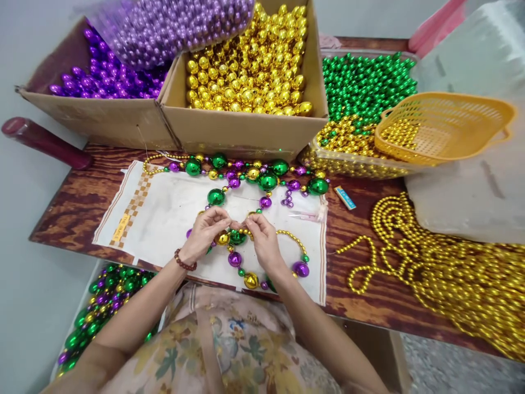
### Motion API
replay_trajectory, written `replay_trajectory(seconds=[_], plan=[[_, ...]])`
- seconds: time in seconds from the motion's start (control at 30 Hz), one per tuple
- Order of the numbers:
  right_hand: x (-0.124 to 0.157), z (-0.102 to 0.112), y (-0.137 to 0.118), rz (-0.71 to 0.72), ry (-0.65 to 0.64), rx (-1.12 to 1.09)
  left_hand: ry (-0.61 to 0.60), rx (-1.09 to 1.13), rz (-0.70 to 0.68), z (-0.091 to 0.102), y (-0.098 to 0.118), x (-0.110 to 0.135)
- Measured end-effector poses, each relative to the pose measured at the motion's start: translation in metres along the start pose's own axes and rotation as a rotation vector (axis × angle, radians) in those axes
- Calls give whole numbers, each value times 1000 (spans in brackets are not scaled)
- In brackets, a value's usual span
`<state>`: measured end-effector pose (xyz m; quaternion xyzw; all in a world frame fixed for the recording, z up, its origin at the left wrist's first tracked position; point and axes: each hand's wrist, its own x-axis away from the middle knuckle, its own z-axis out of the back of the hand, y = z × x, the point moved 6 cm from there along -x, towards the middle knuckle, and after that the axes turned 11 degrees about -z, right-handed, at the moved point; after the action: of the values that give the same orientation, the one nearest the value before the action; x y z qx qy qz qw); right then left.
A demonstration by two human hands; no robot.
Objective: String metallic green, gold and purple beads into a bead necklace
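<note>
A bead necklace [234, 259] of green, purple and gold balls lies over a white towel [172, 219] on the table. My left hand [207, 230], with a brown bead bracelet at the wrist, is closed in a pinch on the necklace's strand. Close beside it, my right hand [262, 238] pinches the same strand, fingertips nearly meeting. What exactly sits between the fingertips is too small to make out. A strand of small gold beads [293, 236] curves away to the right, near a large purple ball [301, 268]. Behind the hands, more strung balls [268, 181] run along the towel.
Behind stand cardboard boxes with purple balls [110, 76] and gold balls [246, 71]. A bin of green beads [365, 82] has a yellow basket [447, 126] on it. Scissors [305, 216] and a small blue packet [345, 197] lie right; gold bead strands [463, 279] cover the right end.
</note>
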<state>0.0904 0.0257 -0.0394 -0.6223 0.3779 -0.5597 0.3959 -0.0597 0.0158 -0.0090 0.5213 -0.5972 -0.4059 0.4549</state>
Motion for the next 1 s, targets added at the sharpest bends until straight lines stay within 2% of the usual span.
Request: replay_trajectory(seconds=[0.2,0.3,0.43,0.57,0.63,0.83,0.9,1.0], plan=[[5,3,-1,-7,15,-56,-33,135,221,-4,-7,-10],[11,7,-20,150,50,57,-48,146,279,-8,-9,-13],[10,0,-44,387,8,422,-108,120,271,-15,-9,-15],[-3,-12,-50,432,-75,761,-140,61,233,-16,-7,-19],[-8,-16,-50,417,-124,785,-149,35,216,-15,-5,-20],[-14,-13,-54,331,-324,534,-148,16,185,-11,-2,-18],[-8,-6,-61,388,-362,586,-170,-10,183,-10,-1,-17],[6,7,-69,506,-290,803,-175,-88,180,-6,0,-19]])
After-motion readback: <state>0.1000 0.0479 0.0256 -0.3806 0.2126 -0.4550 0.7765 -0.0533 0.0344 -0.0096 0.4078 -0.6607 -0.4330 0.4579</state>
